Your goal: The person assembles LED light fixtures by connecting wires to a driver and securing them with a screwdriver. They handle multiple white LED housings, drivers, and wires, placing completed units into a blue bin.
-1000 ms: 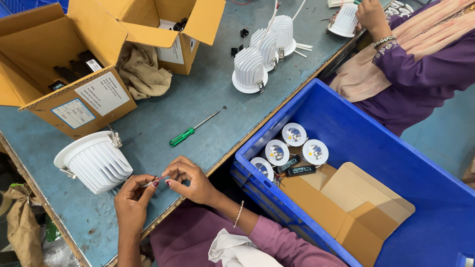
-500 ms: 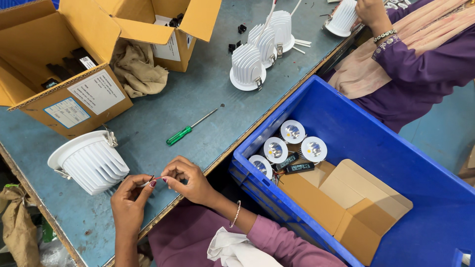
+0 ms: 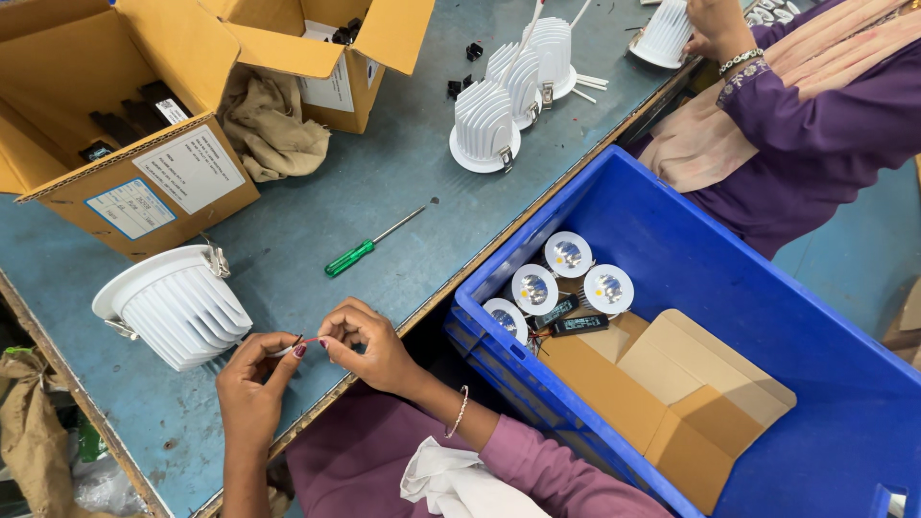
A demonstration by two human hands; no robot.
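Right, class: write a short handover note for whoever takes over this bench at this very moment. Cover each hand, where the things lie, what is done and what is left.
Left hand and right hand: both pinch a thin red wire between fingertips, over the table edge.
White finned lamp housing: on the table, beside the left hand.
Green screwdriver: lying untouched, ahead of the right hand.
Done: four finished lamps lie in the blue crate.
Left: the housing is not yet in the crate.

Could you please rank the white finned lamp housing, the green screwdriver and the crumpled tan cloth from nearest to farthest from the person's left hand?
1. White finned lamp housing: beside the left hand, toward the left.
2. Green screwdriver: mid-table, up and right.
3. Crumpled tan cloth: far side, by the cardboard boxes.
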